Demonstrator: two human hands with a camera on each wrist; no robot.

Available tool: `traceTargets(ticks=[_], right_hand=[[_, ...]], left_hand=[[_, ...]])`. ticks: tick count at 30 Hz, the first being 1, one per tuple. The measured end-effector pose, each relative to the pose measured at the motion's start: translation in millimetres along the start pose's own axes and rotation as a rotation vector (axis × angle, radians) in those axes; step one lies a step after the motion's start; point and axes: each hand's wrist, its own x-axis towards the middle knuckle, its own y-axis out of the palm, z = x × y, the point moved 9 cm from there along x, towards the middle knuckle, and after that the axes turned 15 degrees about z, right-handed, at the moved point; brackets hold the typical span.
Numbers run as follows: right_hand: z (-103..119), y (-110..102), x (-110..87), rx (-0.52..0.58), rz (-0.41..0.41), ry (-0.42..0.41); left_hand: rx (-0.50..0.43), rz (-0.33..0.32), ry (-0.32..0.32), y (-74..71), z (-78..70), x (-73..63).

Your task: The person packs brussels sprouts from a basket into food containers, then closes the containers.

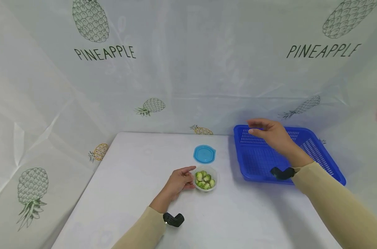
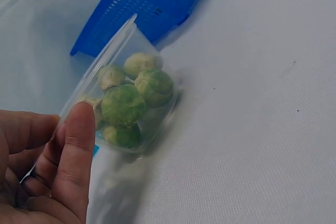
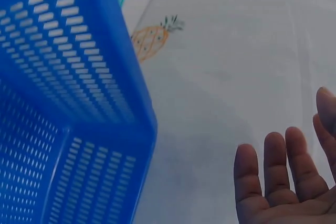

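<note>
A clear plastic bowl (image 1: 215,180) of Brussels sprouts (image 1: 204,180) stands on the white table. My left hand (image 1: 180,181) pinches the left side of the bowl at its rim. Up close in the left wrist view, the thumb (image 2: 77,156) overlaps the bowl's wall and a finger touches the rim. Several green sprouts (image 2: 123,106) show through that wall. Above the blue plastic basket (image 1: 244,152), my right hand (image 1: 270,133) is raised with nothing in it. Its fingers are spread and relaxed in the right wrist view. A light blue lid (image 1: 204,154) lies just behind the bowl.
The basket has perforated walls and occupies the table's back right. Behind the table hangs a pale sheet (image 1: 188,69) printed with pineapples, which also runs along the left side. White table surface (image 1: 135,180) extends left of the bowl.
</note>
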Motion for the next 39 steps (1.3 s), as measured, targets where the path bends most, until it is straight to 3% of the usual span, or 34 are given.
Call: traceTargets(ticks=[12, 23, 39], right_hand=[[-26.1, -17.7, 8.1, -0.049, 0.015, 0.01], [-63.2, -29.1, 10.3, -0.11, 0.106, 0.082], [-130.1, -54.2, 5.5, -0.198, 0.151, 0.24]], left_hand=[[0.003, -0.003, -0.011, -1.3, 2.1, 1.6], [-0.002, -0.001, 0.004, -2.6, 2.8, 2.1], [-0.003, -0.004, 0.005, -3.8, 2.2, -0.4]])
